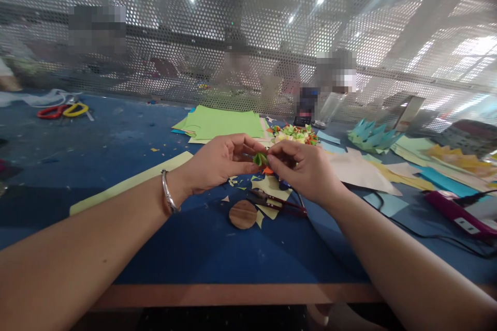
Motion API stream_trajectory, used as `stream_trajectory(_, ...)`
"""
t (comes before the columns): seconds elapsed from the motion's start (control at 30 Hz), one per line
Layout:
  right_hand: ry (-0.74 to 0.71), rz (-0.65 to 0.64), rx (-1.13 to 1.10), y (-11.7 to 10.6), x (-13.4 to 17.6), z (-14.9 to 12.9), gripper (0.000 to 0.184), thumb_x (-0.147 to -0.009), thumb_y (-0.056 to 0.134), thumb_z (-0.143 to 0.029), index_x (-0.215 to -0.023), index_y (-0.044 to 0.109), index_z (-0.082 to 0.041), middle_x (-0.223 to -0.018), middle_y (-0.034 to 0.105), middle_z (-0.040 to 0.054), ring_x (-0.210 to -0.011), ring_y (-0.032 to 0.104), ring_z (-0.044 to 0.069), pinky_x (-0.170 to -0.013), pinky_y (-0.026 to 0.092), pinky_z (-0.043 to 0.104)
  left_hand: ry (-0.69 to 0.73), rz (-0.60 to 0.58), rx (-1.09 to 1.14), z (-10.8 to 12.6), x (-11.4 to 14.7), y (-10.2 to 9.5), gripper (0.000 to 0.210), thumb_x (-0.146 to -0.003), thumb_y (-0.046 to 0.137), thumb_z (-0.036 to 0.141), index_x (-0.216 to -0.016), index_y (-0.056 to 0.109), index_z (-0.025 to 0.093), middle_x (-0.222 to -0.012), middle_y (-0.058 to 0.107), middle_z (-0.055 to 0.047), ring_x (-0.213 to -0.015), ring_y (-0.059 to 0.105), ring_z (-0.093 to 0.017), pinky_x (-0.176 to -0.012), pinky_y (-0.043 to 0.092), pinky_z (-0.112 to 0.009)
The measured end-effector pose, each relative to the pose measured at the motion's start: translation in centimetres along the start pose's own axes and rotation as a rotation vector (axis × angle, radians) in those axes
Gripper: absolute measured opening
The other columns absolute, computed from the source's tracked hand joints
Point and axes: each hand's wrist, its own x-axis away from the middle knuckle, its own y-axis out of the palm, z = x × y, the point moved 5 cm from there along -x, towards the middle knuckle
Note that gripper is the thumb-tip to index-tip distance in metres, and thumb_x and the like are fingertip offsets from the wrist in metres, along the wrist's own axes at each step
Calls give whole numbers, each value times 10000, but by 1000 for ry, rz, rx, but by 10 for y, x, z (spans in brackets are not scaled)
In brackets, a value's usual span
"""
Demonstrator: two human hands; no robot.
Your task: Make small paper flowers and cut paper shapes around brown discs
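Observation:
A small folded green paper piece (pixel 260 159) is held up between my two hands over the table. My left hand (pixel 227 158) pinches it from the left with thumb and fingers. From the right, the closed fingertips of my right hand (pixel 301 163) meet its edge. Just beneath is a bit of orange paper (pixel 267 170). Below my hands lie dark-handled scissors (pixel 277 201), partly over pale yellow paper scraps (pixel 272 186). A round wooden disc (pixel 243 214) rests nearer to me. Behind my right hand is a pile of small folded paper flowers (pixel 295 134).
Green paper sheets (pixel 221 121) are stacked at the back. Red and yellow scissors (pixel 64 110) lie far left. A blue spiky paper piece (pixel 373 135), a purple power strip (pixel 460 212) and its black cable are on the right. A perforated metal screen (pixel 174 36) stands behind the table.

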Motion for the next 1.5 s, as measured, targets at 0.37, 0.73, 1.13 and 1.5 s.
stream_trajectory(0.37, -36, 14, 84, 1, 1, 3, 108, -893, 633, -250, -926, 716, -190, -736, 700, 17, -597, 592, 133, -550, 412, 255, -39, 49, 49, 1, 0, 1, 357, -790, 820, 120, -1121, 690, 151, -1041, 783, -66, -959, 738, -169, -900, 575, -317)
stream_trajectory(0.73, -1, 15, 33, 1, 1, 2, 78, -876, 639, -249, -859, 679, -185, -718, 693, 11, -573, 568, 124, -523, 388, 252, -136, 15, 86, 2, 3, 6, 409, -808, 746, 24, -1198, 691, 134, -1024, 816, -83, -901, 755, -148, -888, 557, -285)
stream_trajectory(1.13, -62, -9, 55, 4, 1, -6, 66, -874, 629, -211, -850, 679, -175, -709, 668, 7, -587, 559, 114, -567, 420, 239, -98, 86, -22, -1, 2, 1, 270, -843, 724, 108, -1111, 738, 129, -875, 805, -64, -833, 759, -159, -813, 575, -284)
stream_trajectory(1.5, -54, -33, 27, 5, 2, -7, 73, -879, 632, -209, -854, 688, -168, -709, 678, 7, -589, 570, 112, -578, 429, 242, -103, 78, -81, 3, 2, -2, 221, -819, 762, 162, -1034, 718, 133, -910, 799, -74, -874, 752, -177, -850, 572, -319)
